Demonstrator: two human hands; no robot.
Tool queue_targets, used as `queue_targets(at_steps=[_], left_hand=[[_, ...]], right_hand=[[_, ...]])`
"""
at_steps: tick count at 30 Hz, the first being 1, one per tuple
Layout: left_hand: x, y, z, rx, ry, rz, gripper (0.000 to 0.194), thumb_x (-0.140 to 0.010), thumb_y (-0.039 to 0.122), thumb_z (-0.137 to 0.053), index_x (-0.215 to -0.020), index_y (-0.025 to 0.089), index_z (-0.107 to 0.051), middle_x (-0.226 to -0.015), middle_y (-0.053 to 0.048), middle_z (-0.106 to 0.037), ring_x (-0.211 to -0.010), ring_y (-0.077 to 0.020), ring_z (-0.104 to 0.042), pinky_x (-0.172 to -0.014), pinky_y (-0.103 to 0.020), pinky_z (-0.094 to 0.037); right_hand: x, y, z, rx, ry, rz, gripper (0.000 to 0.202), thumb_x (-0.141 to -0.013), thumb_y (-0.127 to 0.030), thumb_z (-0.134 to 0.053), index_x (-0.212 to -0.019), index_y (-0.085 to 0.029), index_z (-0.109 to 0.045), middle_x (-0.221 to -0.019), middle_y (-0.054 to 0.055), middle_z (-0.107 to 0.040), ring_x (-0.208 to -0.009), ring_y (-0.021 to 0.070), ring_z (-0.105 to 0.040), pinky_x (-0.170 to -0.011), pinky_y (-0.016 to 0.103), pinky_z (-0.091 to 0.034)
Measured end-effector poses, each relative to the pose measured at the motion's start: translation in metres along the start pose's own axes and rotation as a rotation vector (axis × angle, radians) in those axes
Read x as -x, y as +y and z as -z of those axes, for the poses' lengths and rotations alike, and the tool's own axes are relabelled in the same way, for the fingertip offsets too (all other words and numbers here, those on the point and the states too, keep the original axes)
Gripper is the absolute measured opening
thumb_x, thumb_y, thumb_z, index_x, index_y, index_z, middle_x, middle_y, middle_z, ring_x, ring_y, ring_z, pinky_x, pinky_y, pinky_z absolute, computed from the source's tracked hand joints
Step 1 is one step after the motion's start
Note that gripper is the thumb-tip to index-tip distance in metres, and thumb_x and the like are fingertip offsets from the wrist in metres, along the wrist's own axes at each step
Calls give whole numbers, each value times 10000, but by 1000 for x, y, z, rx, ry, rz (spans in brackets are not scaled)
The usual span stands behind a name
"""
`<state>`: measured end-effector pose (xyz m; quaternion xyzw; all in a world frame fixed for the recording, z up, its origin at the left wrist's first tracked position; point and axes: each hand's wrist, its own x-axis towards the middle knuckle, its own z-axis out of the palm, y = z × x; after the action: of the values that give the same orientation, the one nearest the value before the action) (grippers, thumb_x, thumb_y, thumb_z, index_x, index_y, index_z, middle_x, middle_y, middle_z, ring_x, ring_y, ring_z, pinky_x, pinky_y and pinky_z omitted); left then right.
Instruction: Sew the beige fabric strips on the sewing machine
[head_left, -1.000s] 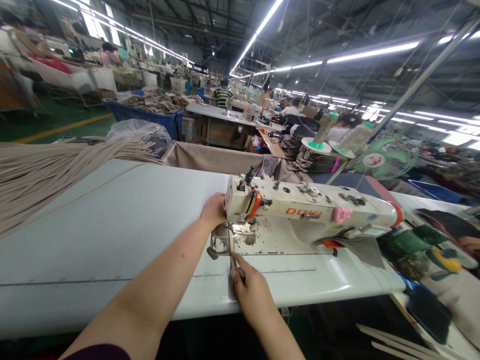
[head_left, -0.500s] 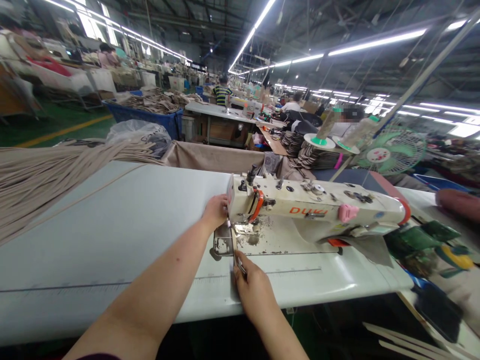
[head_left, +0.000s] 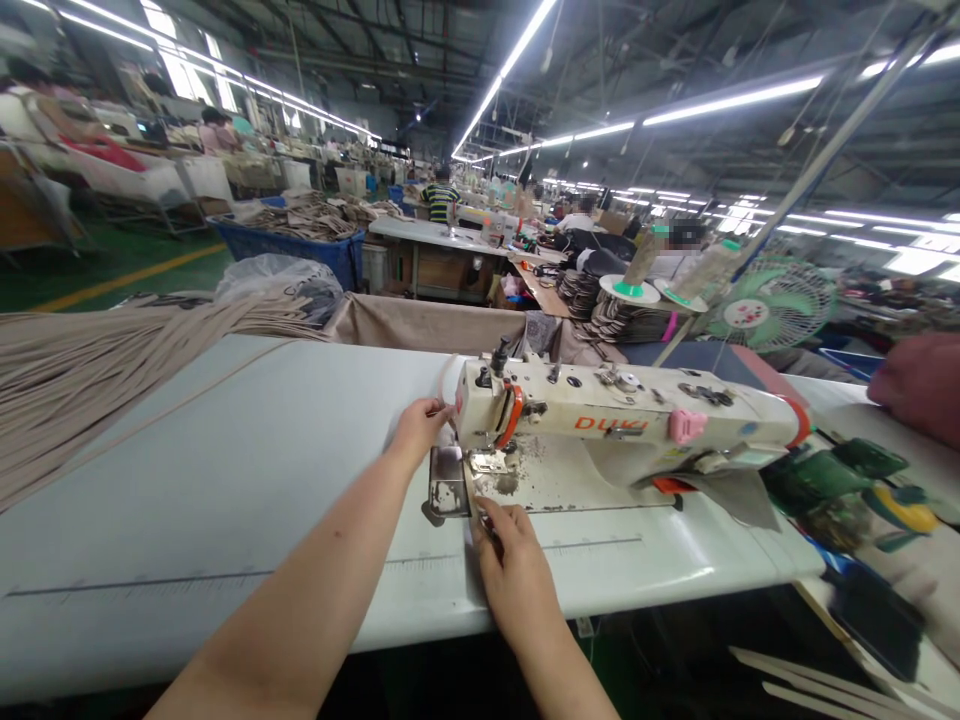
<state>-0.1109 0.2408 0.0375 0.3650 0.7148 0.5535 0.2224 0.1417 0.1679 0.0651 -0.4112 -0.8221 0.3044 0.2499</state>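
Your right hand [head_left: 517,575] grips a narrow beige strip [head_left: 472,492] between thumb and bent fingers, just in front of the machine [head_left: 555,400], while your left hand [head_left: 416,432] reaches past the machine's left end, fingertips drawn in; whether they pinch anything is hard to tell at this angle. The strip lies along the edge of the metal plate [head_left: 448,488], leading from your right fingers in toward the machine. It looks light, soft and bendy, more apt to twist or stray sideways than to break. Its long edges, close to the machine, seem the best place to take hold, pinched flat between thumb and finger. Slim, matt and plain, it comes close in tone to the bundle [head_left: 112,370] heaped to your left on the pale table [head_left: 247,470].
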Motion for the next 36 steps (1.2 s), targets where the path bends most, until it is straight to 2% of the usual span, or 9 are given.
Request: queue_targets(at_steps=[3, 6, 9, 12, 15, 20, 23, 27, 36], left_hand=[[9, -4, 4, 196, 35, 75, 323, -770, 496, -650, -754, 173, -643, -704, -7, -627, -730, -185, -597, -737, -306, -484], [24, -2, 10, 401, 46, 99, 430, -705, 582, -720, -775, 174, -602, -756, -16, -648, -761, -182, -632, -799, -332, -541], [42, 1, 20, 554, 65, 102, 534, -612, 628, -810, -769, 183, -561, -782, -19, -647, -792, -183, -657, -866, -371, -571], [61, 0, 34, 623, 110, 100, 558, -579, 604, -866, -798, 179, -577, -806, -18, -656, -837, -180, -671, -910, -375, -568], [81, -6, 48, 624, 154, 96, 544, -601, 575, -882, -854, 175, -615, -860, -31, -697, -870, -177, -678, -895, -331, -555], [112, -11, 71, 546, 154, 89, 479, -658, 520, -887, -880, 170, -646, -939, -72, -762, -889, -191, -700, -820, -275, -530], [130, -10, 81, 492, 153, 23, 413, -743, 509, -841, -906, 183, -648, -996, -77, -772, -989, -210, -713, -902, -293, -531], [150, -8, 91, 417, 168, -59, 360, -815, 499, -787, -945, 193, -649, -1067, -96, -771, -1074, -232, -715, -977, -336, -543], [183, -16, 109, 337, 196, -72, 319, -850, 473, -761, -973, 198, -656, -1117, -108, -762, -1120, -260, -712, -1027, -389, -562]], right_hand=[[1, 1, 0, -74, 89, 46, 338, -945, -222, -544, -1261, -190, -660, -1127, 110, -627, -1030, 224, -636, -943, 340, -528], [0, -3, 1, -156, 112, 88, 252, -956, -258, -548, -1155, -176, -680, -1128, 121, -625, -1045, 227, -619, -943, 345, -519], [-2, -11, -1, -226, 53, 118, 191, -953, -290, -570, -1054, -184, -692, -1037, 96, -652, -976, 220, -617, -902, 339, -503], [-3, -15, -9, -316, -82, 47, 207, -953, -375, -586, -1012, -202, -683, -858, 31, -639, -807, 186, -588, -753, 297, -477], [-5, -18, -21, -482, -232, -55, 316, -944, -503, -584, -943, -198, -665, -750, -4, -603, -671, 144, -525, -615, 259, -409], [-16, -25, -37, -791, -366, -272, 570, -864, -700, -595, -986, -151, -687, -789, 34, -680, -555, 98, -475, -499, 234, -313], [-25, -28, -44, -846, -388, -321, 604, -777, -716, -690, -934, -133, -711, -765, 40, -690, -512, 74, -429, -473, 224, -271], [-37, -31, -54, -913, -387, -362, 643, -736, -737, -711, -901, -115, -724, -746, 58, -703, -477, 61, -388, -451, 220, -235], [-50, -47, -69, -1009, -541, -337, 578, -715, -687, -745, -869, -130, -720, -659, -14, -591, -458, 43, -287, -456, 226, -143]])
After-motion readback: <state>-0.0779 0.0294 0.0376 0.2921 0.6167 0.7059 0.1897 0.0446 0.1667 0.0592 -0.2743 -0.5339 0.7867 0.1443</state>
